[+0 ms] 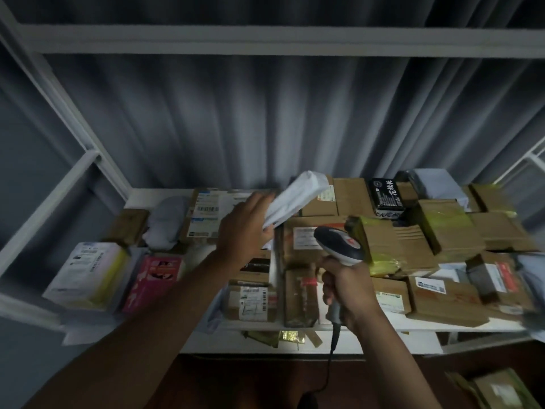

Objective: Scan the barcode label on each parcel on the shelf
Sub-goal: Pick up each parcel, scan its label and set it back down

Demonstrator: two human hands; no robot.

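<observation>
At the shelf's (159,193) left front corner a white box with a yellow side (85,273) is lying flat, its printed label facing up. Just beside it to the right a pink box (153,280) is sitting along the front edge. Behind these, toward the back left corner, a small brown carton (128,225) and a grey soft mailer (165,221) are resting side by side, and a box with a large white barcode label (206,215) is lying next to the mailer at the back edge.

The left hand (244,228) is reaching over the middle of the shelf, its fingers curled round the lower end of a white poly-bag parcel (298,197); it is holding the parcel tilted up off the shelf, the far end pointing toward the back edge. Whether a label is showing on the bag cannot be told through the blur.

The right hand (346,289) is hovering over the front edge right of centre, fingers wrapped tight round the grey handle of a barcode scanner (339,245). The scanner's dark head is pointing up toward the lifted parcel, and its cable (330,361) is hanging down past the front edge.

Brown cartons (448,296) are crowding the right half of the shelf, some stacked, several with yellowish tape. A black packet with white characters (386,194) is lying near the back edge, and a pale blue mailer (436,183) is sitting toward the back right corner.
</observation>
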